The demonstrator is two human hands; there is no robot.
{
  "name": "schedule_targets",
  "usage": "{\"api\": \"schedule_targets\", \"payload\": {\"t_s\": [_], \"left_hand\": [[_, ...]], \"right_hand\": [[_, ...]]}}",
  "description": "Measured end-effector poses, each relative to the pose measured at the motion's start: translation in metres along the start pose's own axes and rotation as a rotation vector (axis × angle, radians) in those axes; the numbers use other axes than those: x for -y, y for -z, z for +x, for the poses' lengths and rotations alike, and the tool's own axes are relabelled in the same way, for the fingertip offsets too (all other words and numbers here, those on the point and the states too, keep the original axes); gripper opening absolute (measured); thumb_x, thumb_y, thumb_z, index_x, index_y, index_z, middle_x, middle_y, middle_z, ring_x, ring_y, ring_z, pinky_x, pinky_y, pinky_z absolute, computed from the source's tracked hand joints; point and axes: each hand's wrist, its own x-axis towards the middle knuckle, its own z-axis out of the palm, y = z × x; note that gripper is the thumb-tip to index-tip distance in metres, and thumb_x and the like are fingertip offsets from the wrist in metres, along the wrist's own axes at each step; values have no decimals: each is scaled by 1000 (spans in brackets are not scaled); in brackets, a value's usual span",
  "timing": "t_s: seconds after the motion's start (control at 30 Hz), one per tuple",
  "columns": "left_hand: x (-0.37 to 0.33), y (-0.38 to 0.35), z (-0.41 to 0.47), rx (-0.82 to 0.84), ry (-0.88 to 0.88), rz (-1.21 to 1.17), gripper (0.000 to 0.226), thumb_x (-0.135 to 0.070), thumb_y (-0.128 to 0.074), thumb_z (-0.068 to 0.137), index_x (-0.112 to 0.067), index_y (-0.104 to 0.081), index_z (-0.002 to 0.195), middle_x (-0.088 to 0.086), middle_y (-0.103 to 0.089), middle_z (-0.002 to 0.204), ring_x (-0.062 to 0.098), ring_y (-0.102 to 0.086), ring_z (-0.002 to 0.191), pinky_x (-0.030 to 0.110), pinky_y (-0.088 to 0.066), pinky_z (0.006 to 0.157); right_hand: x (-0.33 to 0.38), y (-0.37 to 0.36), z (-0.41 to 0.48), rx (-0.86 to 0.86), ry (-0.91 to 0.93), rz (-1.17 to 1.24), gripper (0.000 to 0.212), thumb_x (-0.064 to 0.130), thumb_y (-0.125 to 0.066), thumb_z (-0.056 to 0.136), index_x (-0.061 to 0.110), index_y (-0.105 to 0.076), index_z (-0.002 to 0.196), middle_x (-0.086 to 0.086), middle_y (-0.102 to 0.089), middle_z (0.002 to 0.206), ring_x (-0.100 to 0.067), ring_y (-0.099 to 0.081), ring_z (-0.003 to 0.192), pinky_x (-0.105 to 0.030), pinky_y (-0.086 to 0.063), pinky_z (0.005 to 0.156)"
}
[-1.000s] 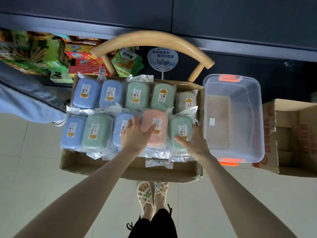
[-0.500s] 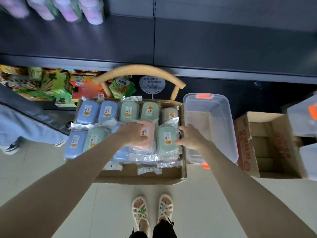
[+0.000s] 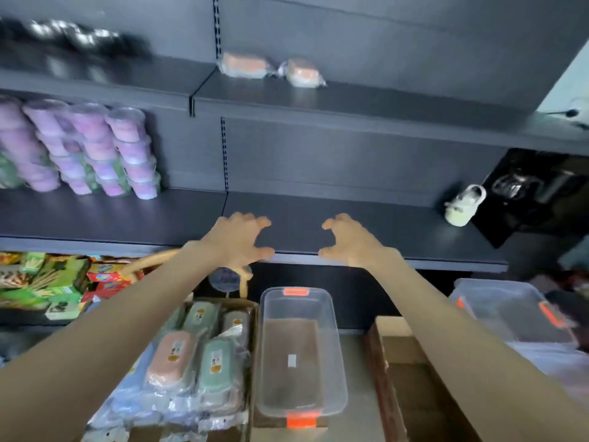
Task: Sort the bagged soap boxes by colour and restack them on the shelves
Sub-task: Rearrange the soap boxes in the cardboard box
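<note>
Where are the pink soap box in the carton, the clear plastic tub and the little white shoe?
pink soap box (image 3: 170, 358): head view, middle of its top face.
clear plastic tub (image 3: 330, 346): head view, on its right wall.
little white shoe (image 3: 464, 205): head view, middle of its side.

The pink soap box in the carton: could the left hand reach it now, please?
Probably yes: the pink soap box lies uncovered on top, and the raised left hand holds nothing.

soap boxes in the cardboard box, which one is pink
The pink soap box in the near row, just left of a green soap box. It is the only pink one there; the others visible are green, blue or greyish.
</note>
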Motion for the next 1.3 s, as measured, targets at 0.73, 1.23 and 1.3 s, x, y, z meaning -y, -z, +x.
{"api": "schedule_targets", "payload": {"t_s": [0.73,1.23,1.3], "left_hand": [[-94,179,181,-385,44,54,61,-51,-51,91,-23,-34,142,5,-49,133,27,-42,124,39,-33,97],[21,177,347,-550,406,-148,50,-43,-54,92,-18,-45,135,9,-45,135,30,-42,126,41,-39,101],[42,175,370,-550,472,-163,51,-43,-54,92,-18,-44,136,9,-42,138,29,-41,128,41,-39,101]], "right_hand": [[-104,247,104,-315,202,-24,62,32,-65,90,16,-38,144,-7,-32,147,-30,-38,132,-45,-38,106],[-82,280,354,-254,420,189,53,32,-67,88,16,-48,135,-6,-44,136,-23,-45,123,-32,-38,96],[-78,280,387,-240,435,191,49,33,-67,87,15,-51,130,-6,-48,131,-23,-48,116,-30,-39,87]]}}
